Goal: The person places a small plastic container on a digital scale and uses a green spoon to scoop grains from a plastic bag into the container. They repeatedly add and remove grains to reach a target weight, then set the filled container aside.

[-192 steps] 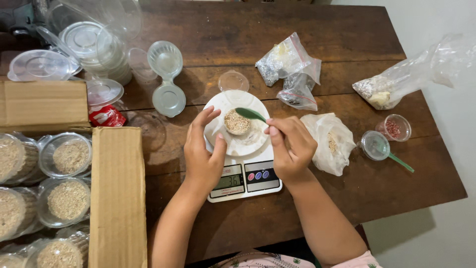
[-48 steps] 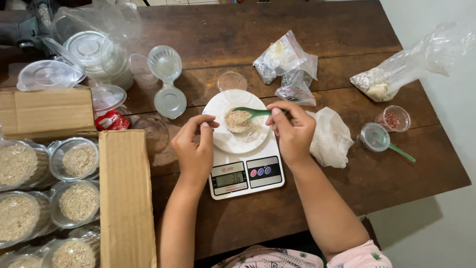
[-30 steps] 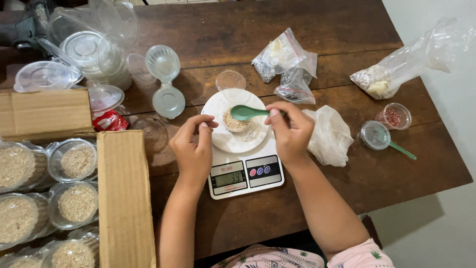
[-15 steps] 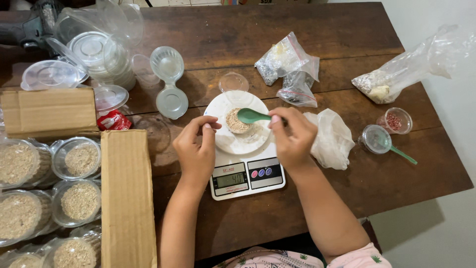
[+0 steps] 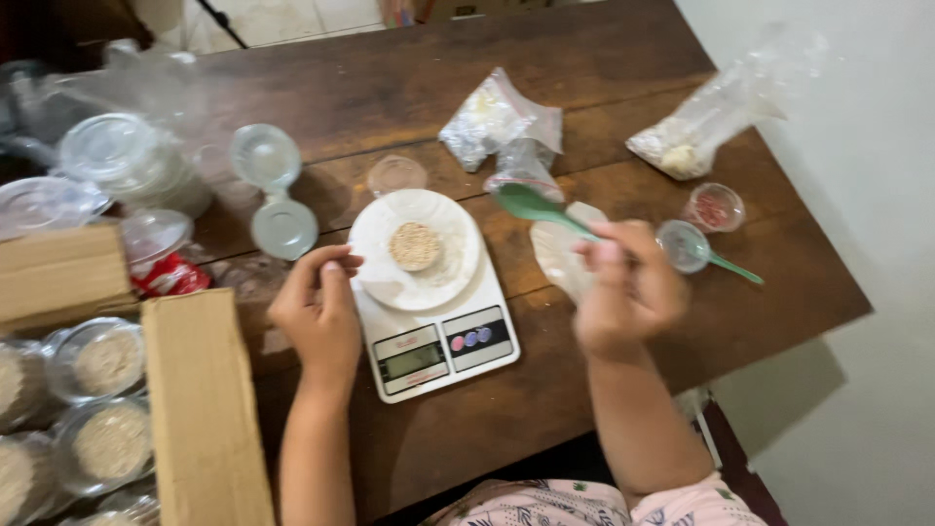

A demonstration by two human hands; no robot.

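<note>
Spoon (image 5: pixel 531 206) in green sits pinched in my right hand (image 5: pixel 623 292), lifted right of the white plate (image 5: pixel 414 251) of grain on the scale (image 5: pixel 438 341), whose rim my left hand (image 5: pixel 317 317) touches with curled fingers.

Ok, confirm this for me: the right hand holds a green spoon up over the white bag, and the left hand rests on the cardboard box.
Not quite. In the head view the left hand is not on the cardboard box; it rests at the rim of the white plate on the scale. The rest stands: the right hand holds the green spoon over the white bag.
</note>
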